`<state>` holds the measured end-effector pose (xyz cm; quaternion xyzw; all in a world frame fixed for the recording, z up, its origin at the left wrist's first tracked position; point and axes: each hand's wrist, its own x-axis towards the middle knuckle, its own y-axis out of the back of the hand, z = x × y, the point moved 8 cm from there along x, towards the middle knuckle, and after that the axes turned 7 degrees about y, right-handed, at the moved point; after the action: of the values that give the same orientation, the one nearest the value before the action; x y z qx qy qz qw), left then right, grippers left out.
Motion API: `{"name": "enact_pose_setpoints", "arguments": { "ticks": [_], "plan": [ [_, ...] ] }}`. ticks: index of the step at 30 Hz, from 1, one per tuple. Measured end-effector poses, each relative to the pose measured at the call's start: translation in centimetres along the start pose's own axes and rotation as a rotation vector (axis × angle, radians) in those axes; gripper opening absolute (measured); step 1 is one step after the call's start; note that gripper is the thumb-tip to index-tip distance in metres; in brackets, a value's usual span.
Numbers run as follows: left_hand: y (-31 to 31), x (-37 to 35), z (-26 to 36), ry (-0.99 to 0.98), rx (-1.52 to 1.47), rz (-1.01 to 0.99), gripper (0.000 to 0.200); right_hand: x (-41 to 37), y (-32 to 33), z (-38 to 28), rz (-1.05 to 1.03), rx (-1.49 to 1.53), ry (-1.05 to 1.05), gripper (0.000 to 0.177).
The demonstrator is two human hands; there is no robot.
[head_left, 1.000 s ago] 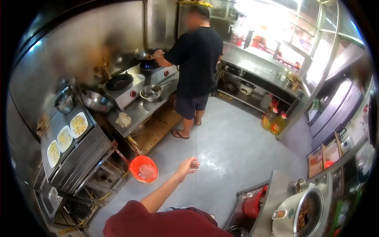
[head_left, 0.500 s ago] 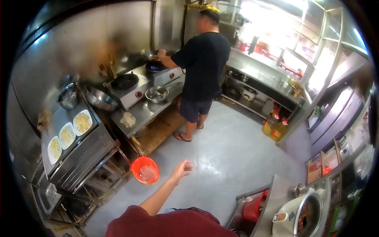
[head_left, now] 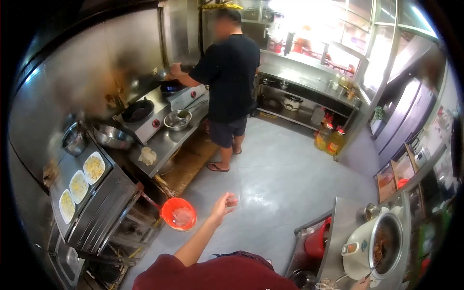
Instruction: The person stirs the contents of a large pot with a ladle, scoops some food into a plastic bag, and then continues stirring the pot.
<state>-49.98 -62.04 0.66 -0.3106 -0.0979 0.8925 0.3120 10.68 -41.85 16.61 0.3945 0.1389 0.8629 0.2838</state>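
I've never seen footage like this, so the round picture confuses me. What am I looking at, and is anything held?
No machine here: a person wears a camera on the head, looking forward and down; its wide lens rounds the picture. The maroon sleeve at the bottom is theirs. Their left hand reaches out open above the floor, holding nothing; the right hand does not show. Nearest it is an orange scoop. To the left, a steel counter carries a metal bowl; three plates of food sit on a nearer unit. Another person cooks at the stove. An open rice cooker stands at right.
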Motion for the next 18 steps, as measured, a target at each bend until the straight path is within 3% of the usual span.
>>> {"name": "enact_pose_setpoints", "arguments": {
  "ticks": [2, 3, 9, 12, 15, 18],
  "plan": [
    [-0.1, -0.2, -0.4, 0.014, 0.002, -0.004, 0.044, -2.8, -4.9, 0.1, -0.163, 0.069, -0.179, 0.027],
    [-0.2, -0.2, -0.7, 0.019, 0.0, -0.007, 0.044, -2.6, -3.7, -0.7, -0.043, -0.094, 0.009, 0.03],
    [-0.2, 0.0, -1.5, 0.015, -0.016, -0.015, 0.043, -6.0, -9.8, 0.1, -0.025, 0.068, -0.059, 0.033],
    [-0.3, -0.1, -1.4, 0.019, -0.008, -0.017, 0.043, 1.4, 3.4, -2.1, 0.143, -0.288, 0.151, 0.029],
    [-0.2, 0.1, -1.3, 0.022, 0.008, -0.022, 0.044, -2.6, -3.7, -2.0, 0.023, -0.399, 0.106, 0.026],
    [-0.4, 0.2, -1.1, 0.013, 0.022, -0.033, 0.046, -3.4, -4.9, -1.5, 0.041, -0.379, 0.062, 0.023]
  ]
}}
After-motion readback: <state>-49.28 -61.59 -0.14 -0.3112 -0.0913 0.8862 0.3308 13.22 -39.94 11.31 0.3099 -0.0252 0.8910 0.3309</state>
